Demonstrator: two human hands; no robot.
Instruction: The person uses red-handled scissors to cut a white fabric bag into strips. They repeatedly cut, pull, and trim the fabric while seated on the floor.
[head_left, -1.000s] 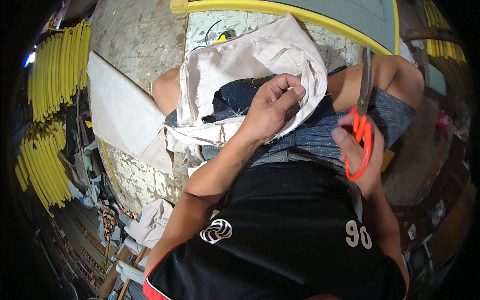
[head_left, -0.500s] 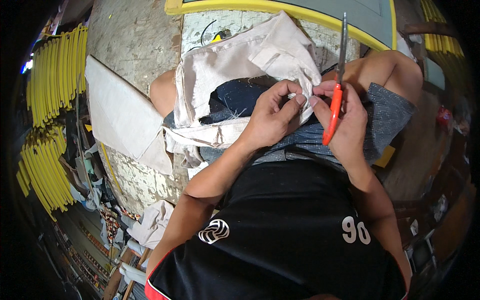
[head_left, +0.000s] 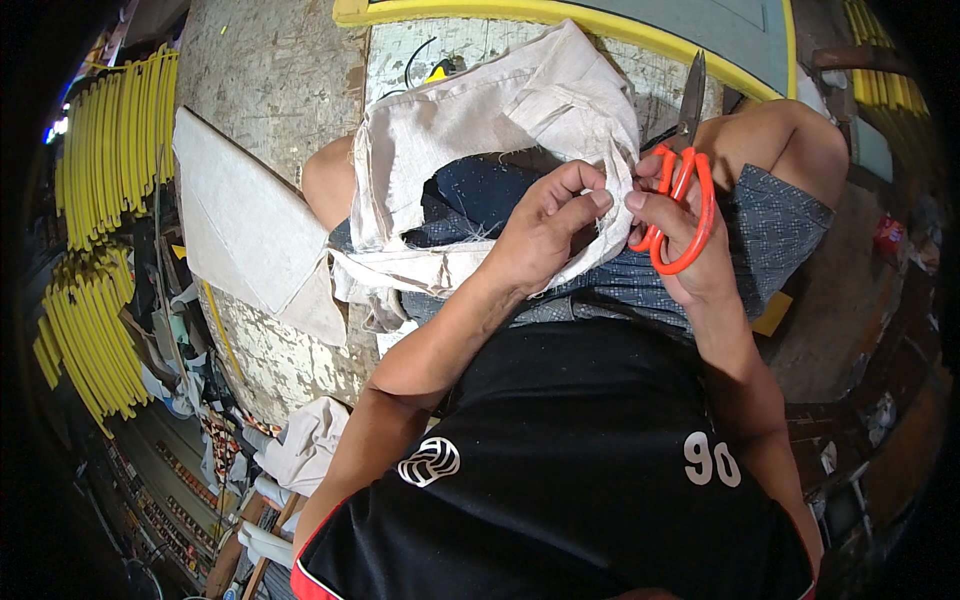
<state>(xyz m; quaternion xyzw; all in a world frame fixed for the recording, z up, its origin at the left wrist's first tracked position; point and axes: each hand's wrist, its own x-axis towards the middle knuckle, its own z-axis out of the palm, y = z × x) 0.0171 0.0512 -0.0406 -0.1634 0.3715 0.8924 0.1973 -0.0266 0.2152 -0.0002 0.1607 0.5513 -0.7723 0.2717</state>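
Two hands meet at one edge of a beige cloth (head_left: 480,120) draped across a seated person's lap. The left hand (head_left: 545,235) pinches the frayed edge between thumb and fingertips, a closed grip on the fabric. Just right of that pinch, the right hand (head_left: 680,240) holds orange-handled scissors (head_left: 685,190), fingers closed through the loops, blades shut and pointing up and away, while its thumb and forefinger close on the same edge. The cloth looks light, soft and limp, a coarse weave that creases and folds freely; it likely needs holding near the edge, pulled taut, to stay put. Beneath the grip lies dark blue fabric (head_left: 480,200). Well left of the hands, a stiff pale sheet (head_left: 240,230) rests on rough concrete floor (head_left: 270,70), with yellow strips (head_left: 110,150) stacked beyond.
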